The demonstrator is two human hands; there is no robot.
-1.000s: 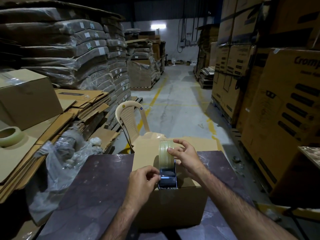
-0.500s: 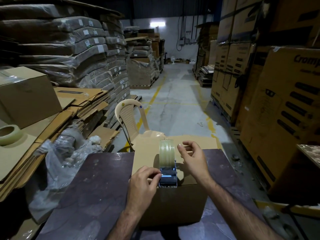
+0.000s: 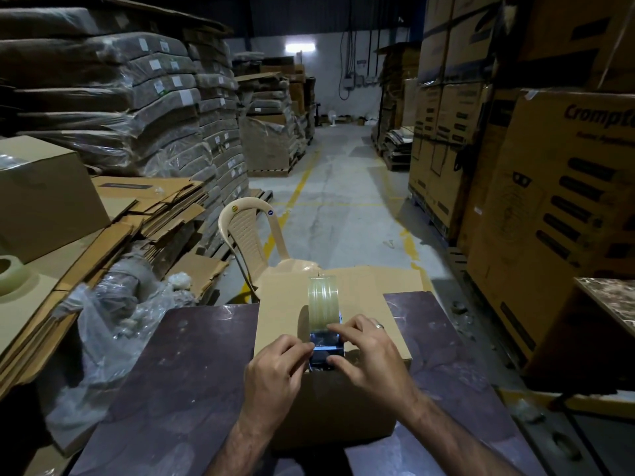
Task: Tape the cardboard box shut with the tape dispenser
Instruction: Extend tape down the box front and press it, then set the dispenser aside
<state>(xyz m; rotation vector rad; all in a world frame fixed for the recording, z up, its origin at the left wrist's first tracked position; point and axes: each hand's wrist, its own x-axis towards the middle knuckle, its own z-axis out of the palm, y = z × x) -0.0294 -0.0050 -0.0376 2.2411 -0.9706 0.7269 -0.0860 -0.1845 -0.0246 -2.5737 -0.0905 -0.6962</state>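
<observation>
A brown cardboard box [image 3: 374, 304] sits on a dark table [image 3: 178, 372] right in front of me, its top flaps down. A tape dispenser [image 3: 323, 338] with a clear tape roll stands upright on the box's near edge. My left hand [image 3: 278, 372] pinches the dispenser's metal front from the left. My right hand [image 3: 364, 355], with a ring on one finger, grips the same front part from the right, fingers curled over it. The dispenser's lower body is hidden behind my fingers.
A beige plastic chair [image 3: 254, 242] stands just beyond the box. Flattened cardboard [image 3: 137, 228], crumpled plastic wrap [image 3: 113, 321] and a spare tape roll [image 3: 10, 273] lie to the left. Tall stacked cartons [image 3: 549, 207] line the right side. An aisle [image 3: 336, 201] runs ahead.
My right hand has dropped from near the top of the tape roll down to the dispenser's front, meeting my left hand there. The left hand stays on the dispenser.
</observation>
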